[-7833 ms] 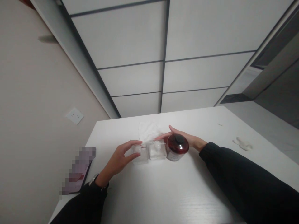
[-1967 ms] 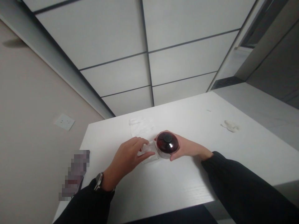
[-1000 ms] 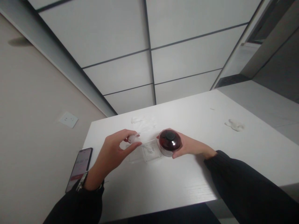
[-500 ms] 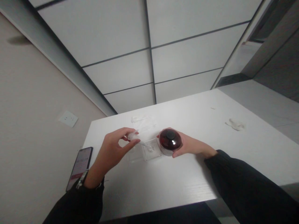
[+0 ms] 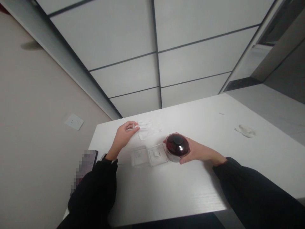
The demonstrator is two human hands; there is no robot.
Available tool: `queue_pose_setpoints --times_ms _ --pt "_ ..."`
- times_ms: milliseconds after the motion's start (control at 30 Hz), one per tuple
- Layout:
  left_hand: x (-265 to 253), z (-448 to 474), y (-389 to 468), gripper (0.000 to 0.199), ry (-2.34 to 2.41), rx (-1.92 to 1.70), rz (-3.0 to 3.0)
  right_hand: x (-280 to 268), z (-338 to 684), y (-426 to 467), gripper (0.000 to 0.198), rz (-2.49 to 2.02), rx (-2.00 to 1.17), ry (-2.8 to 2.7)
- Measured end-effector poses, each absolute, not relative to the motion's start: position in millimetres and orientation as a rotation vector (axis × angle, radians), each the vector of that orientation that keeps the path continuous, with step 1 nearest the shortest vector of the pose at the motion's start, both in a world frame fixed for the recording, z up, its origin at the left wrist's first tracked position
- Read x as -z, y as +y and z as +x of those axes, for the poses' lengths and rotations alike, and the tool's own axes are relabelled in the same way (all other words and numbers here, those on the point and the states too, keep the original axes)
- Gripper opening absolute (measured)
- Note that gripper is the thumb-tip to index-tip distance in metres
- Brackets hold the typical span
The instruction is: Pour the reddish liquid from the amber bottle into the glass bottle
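My right hand (image 5: 190, 150) wraps round a round container (image 5: 177, 145) with a glossy dark red domed top and a black knob. It stands upright on the white table, against the right side of two clear square boxes (image 5: 157, 156) placed side by side. Farther back and to the left, my left hand (image 5: 125, 133) has thumb and fingers pinched on a small whitish piece (image 5: 134, 126), too blurred to name. Just beyond those fingertips lie several thin whitish, half-clear pieces (image 5: 144, 135) on the tabletop, their outlines smeared.
A phone (image 5: 87, 167), partly pixelated, lies at the table's left edge beside my left sleeve. On the right are a crumpled whitish scrap (image 5: 246, 130) and a tiny sliver (image 5: 221, 113). The wall has a socket (image 5: 74, 121); panelled sliding doors (image 5: 133, 76) stand behind the table (image 5: 181, 187).
My left hand has moved away from above the clear boxes, back towards the whitish pieces at the far side. My right hand keeps its hold on the container. The view has shifted slightly.
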State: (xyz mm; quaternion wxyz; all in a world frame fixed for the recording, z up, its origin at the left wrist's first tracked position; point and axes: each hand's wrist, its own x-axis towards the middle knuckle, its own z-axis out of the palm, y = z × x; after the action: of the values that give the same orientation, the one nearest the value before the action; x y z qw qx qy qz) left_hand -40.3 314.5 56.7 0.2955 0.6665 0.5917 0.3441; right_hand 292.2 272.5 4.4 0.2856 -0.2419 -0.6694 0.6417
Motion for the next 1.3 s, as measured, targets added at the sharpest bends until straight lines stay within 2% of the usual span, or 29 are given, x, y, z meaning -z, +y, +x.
queue_pose_setpoints --times_ms 167,367,533,700,767,867,933,1067,1300 --pt "-23 -38 333 0.032 1.657 -0.859 1.827 -6 292 272 0.087 -0.671 -1.711 -1.787" --pt "-11 -35 332 0.021 1.688 -0.764 1.977 -5 293 273 0.088 -0.668 -1.681 -1.814" --pt "-26 -35 321 0.026 1.689 -0.764 2.100 -4 294 274 0.087 -0.646 -1.676 -1.813" --pt "-68 -30 288 0.029 1.543 -0.745 2.201 -6 294 273 0.087 -0.645 -1.675 -1.815" --pt "-85 -21 267 0.039 1.404 -0.592 2.257 -6 294 273 0.087 -0.653 -1.660 -1.830" --pt "-98 -3 238 0.087 1.263 -0.241 2.438 -4 294 273 0.088 -0.647 -1.667 -1.821" --pt "-98 5 226 0.097 1.304 -0.114 2.520 -3 294 273 0.088 -0.638 -1.679 -1.809" --pt "-89 7 218 0.077 1.450 -0.070 2.516 -2 294 274 0.088 -0.621 -1.687 -1.806" --pt "-82 -1 220 0.067 1.446 -0.156 2.455 0 295 275 0.089 -0.609 -1.692 -1.801"
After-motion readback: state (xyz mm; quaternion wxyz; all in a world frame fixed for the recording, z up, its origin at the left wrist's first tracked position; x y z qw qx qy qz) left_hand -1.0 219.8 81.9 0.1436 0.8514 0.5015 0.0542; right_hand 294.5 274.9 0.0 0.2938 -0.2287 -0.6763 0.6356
